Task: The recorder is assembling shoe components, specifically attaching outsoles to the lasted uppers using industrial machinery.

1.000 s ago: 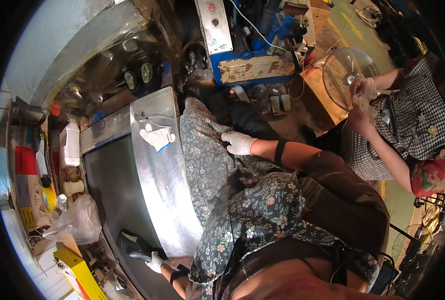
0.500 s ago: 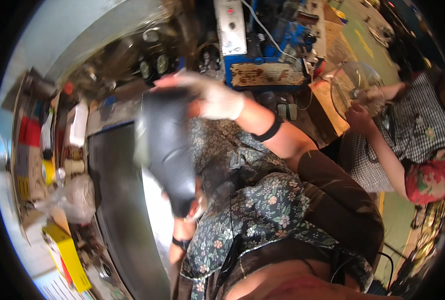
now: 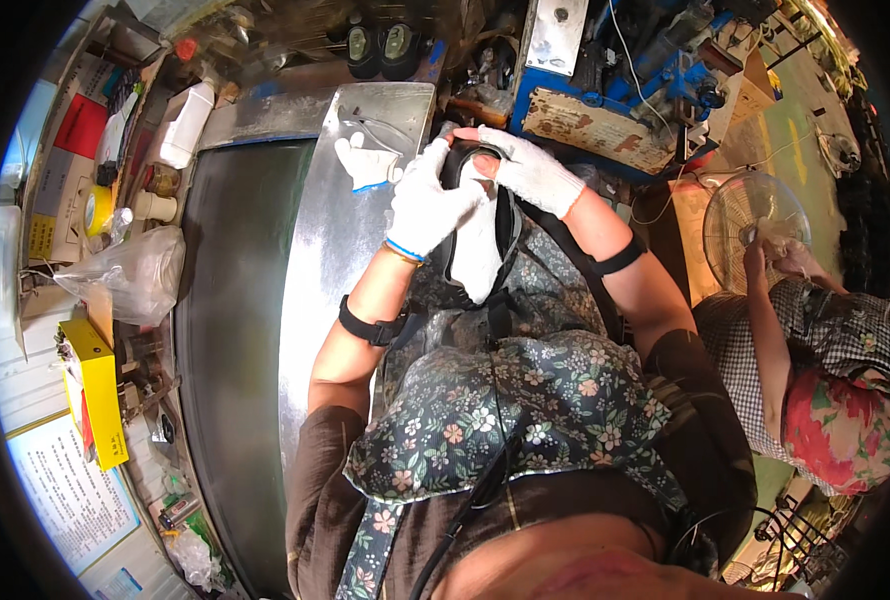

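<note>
Right, a black shoe (image 3: pixel 481 250), pale inside facing up, sits between the person's two gloved hands. The left hand (image 3: pixel 427 205) is curled closed along its near-left side; the right hand (image 3: pixel 533 172) clasps the far end, thumb dipping inside. Just left of them I see a loose white glove (image 3: pixel 367 164) on a shiny metal plate (image 3: pixel 333 270); well off to their right, a fan (image 3: pixel 755 228).

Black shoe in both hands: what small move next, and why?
I'd perhaps steady the black shoe with the left hand and press gently with the right hand's thumb: both gloved hands grip its far end, that thumb lies there, and the shoe's white face is toward the camera.
</note>
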A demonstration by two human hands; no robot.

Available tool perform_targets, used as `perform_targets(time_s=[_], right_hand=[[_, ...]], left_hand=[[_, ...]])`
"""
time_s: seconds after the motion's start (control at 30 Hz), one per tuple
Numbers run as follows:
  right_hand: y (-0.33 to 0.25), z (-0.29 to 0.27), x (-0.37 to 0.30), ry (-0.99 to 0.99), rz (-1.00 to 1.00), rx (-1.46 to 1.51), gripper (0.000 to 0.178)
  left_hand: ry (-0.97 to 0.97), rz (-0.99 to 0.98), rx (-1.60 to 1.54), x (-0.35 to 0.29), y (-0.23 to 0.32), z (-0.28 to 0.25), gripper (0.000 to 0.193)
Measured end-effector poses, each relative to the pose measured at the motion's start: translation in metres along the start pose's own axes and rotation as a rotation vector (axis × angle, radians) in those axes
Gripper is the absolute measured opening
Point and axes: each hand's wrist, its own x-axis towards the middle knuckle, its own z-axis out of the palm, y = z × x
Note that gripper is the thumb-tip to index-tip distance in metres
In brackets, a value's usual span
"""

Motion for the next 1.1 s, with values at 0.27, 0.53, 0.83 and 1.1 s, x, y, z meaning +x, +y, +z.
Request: perform_targets(time_s=[0.27, 0.53, 0.83, 1.1], right_hand=[[0.028, 0.01, 0.014, -0.022, 0.103, -0.207, 0.037], [0.04, 0.036, -0.035, 0.151, 0.203, -0.285, 0.044], [0.081, 0.028, -0.052, 0.321, 0.775, 1.015, 0.065], [0.04, 0.061, -0.025, -0.151, 0.521, -0.737, 0.054]], left_hand=[[0.147, -0.042, 0.144, -0.004, -0.012, 0.008, 0.061], [0.139, 0.125, 0.425, 0.026, -0.028, -0.014, 0.061], [-0.074, -0.342, -0.734, -0.024, -0.071, -0.008, 0.064], [-0.016, -0.357, -0.659, -0.016, -0.078, -0.002, 0.072]])
